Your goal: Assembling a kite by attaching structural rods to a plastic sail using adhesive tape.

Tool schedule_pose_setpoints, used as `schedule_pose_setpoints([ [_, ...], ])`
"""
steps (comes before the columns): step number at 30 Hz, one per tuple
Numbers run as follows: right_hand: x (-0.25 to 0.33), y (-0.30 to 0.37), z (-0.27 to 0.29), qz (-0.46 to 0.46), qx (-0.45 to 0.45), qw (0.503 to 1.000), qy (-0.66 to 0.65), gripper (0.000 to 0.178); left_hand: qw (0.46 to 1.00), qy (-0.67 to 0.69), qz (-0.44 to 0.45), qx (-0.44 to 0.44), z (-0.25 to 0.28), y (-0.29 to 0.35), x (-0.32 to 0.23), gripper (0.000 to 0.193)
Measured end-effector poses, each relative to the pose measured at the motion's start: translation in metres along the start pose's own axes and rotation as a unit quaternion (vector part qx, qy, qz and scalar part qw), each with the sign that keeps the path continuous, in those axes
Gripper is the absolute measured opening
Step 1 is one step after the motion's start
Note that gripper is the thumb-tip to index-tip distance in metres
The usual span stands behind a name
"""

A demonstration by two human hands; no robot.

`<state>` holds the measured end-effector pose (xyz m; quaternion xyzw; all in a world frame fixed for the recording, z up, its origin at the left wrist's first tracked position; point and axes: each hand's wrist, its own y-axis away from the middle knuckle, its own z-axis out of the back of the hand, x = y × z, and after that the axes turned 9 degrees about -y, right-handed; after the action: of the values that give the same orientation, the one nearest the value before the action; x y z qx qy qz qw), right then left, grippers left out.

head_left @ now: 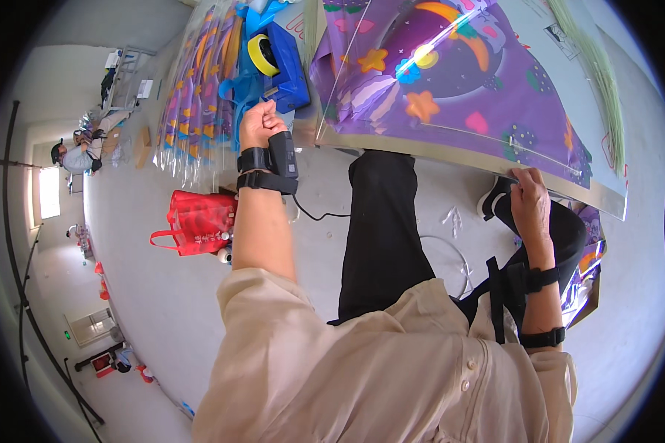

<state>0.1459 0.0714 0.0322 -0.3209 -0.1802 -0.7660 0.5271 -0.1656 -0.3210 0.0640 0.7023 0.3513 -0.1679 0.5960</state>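
head camera: the purple printed sheet (488,111) lies flat on the tabletop (451,156), just beyond my right fingers (527,177) and spreading away to their left, well to the right of my left fingers (264,114). my right fingers are bent over the near edge by its lower border; whether they pinch film or only rest there, i cannot tell. my left ones are curled in tightly, just beside the blue tape dispenser (294,85); i cannot tell if they grip anything.

i judge the sheet light and floppy, its clear, glaring cover slippery and quick to crease. i'd take it by the border near my right fingers and steady the far side flat-handed, rather than pull on its middle. the film-wrapped bundle (203,81) left of my left fingers would probably slide too.
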Motion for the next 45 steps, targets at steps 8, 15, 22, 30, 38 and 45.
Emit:
schedule_pose_setpoints([
  [8,-0.009,0.002,-0.003,-0.006,-0.031,0.998,-0.061,0.023,0.904,-0.422,-0.070,0.013,0.030,-0.027,0.020,0.034],
  [15,-0.022,0.010,0.010,-0.038,-0.043,0.995,-0.081,0.019,0.982,-0.115,-0.150,0.011,-0.033,0.047,0.082,0.011],
  [22,-0.014,0.008,-0.003,-0.014,-0.055,0.995,-0.081,0.014,0.927,-0.224,-0.045,0.297,-0.176,0.102,0.160,0.022],
  [30,-0.004,0.013,-0.006,-0.008,-0.065,0.995,-0.078,0.012,0.903,-0.300,-0.014,0.307,-0.243,0.092,0.220,0.028],
  [38,-0.007,0.004,-0.005,0.014,-0.082,0.995,-0.056,0.014,0.913,-0.302,-0.022,0.274,-0.251,0.084,0.230,0.026],
  [45,-0.009,-0.003,-0.007,0.025,-0.087,0.995,-0.052,0.020,0.917,-0.294,-0.022,0.270,-0.250,0.082,0.233,0.027],
])
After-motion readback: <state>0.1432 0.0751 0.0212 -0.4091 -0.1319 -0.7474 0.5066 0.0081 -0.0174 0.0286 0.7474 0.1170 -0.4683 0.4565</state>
